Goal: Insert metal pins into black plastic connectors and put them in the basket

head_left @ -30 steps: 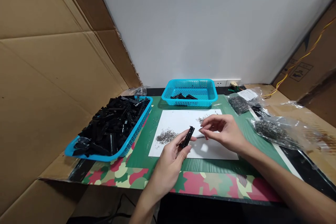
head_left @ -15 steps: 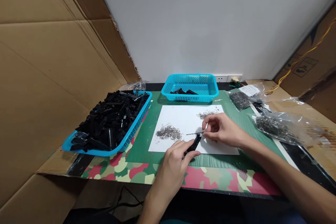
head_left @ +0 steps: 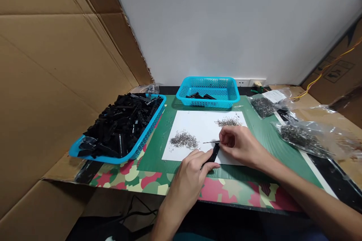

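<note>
My left hand (head_left: pixel 190 175) is closed around a narrow black plastic part (head_left: pixel 215 153), tilted with its far end sticking out past the fingers. My right hand (head_left: pixel 239 145) pinches a thin, pointed metal tool (head_left: pixel 209 142) that lies across just above that far end, its tip toward the left. Whether a small wire piece sits at the fingertips is too small to tell. Both hands are over the lower part of a white sheet (head_left: pixel 198 122). On it lie a heap of small bent wire pieces (head_left: pixel 184 140) at left and a second heap (head_left: pixel 228 121) beyond my right hand.
A blue basket (head_left: pixel 147 135) piled with black plastic parts (head_left: pixel 121 124) stands at left. Behind the sheet is another blue basket (head_left: pixel 226 102) with several black parts (head_left: pixel 200 96). Clear bags of wire pieces (head_left: pixel 263 106) lie at right. Cardboard (head_left: pixel 56 83) walls the left side.
The view has shifted slightly. My right fingers have curled closer around the tool and come nearer the black part's end. My left hand keeps its grip.
</note>
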Tool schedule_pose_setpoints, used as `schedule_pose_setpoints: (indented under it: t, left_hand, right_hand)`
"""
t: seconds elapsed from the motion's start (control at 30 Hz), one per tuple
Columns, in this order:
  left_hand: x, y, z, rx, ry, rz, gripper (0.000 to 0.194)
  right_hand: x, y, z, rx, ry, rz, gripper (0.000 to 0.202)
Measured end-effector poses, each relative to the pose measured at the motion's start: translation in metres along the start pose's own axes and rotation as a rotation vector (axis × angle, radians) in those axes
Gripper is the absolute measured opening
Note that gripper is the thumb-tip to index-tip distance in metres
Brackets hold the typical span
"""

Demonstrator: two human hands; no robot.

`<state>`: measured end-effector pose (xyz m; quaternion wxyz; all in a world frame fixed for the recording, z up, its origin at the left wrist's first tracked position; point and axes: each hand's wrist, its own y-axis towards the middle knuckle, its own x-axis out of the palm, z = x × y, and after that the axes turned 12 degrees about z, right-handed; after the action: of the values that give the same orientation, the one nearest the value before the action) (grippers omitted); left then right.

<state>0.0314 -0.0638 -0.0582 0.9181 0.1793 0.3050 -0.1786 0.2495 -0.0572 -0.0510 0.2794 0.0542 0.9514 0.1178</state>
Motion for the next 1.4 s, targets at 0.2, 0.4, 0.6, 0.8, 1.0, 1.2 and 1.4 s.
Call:
schedule_pose_setpoints:
  t: [0.2, 0.4, 0.6, 0.8, 1.0, 1.2, 1.4]
  left_hand:
    - [-0.001, 0.0, 0.003, -0.001, 0.029, -0.02, 0.017]
    - [0.0, -0.003, 0.0, -0.008, 0.072, -0.025, 0.015]
    - [0.002, 0.001, -0.01, -0.001, 0.067, 0.049, 0.019]
    - [0.005, -0.002, -0.013, 0.015, 0.046, 0.098, 0.026]
    - [0.003, -0.003, -0.006, 0.022, 0.093, 0.08, 0.029]
    - [0.002, -0.003, -0.001, 0.035, 0.132, 0.028, 0.03]
    - [0.004, -0.004, -0.002, 0.066, 0.184, 0.06, 0.026]
  right_hand:
    - [0.004, -0.003, -0.004, -0.016, -0.091, 0.013, 0.014]
    - [0.013, -0.002, 0.002, -0.003, -0.056, 0.003, 0.015]
    - [0.005, 0.005, 0.005, 0.076, 0.079, -0.099, 0.009]
    - [-0.017, 0.013, 0.014, 0.062, -0.183, 0.08, 0.013]
    - [-0.018, 0.013, 0.018, -0.033, -0.269, 0.058, 0.009]
    - [-0.004, 0.004, 0.018, -0.05, -0.297, -0.038, 0.012]
    - [-0.012, 0.007, 0.016, 0.037, -0.097, -0.02, 0.013]
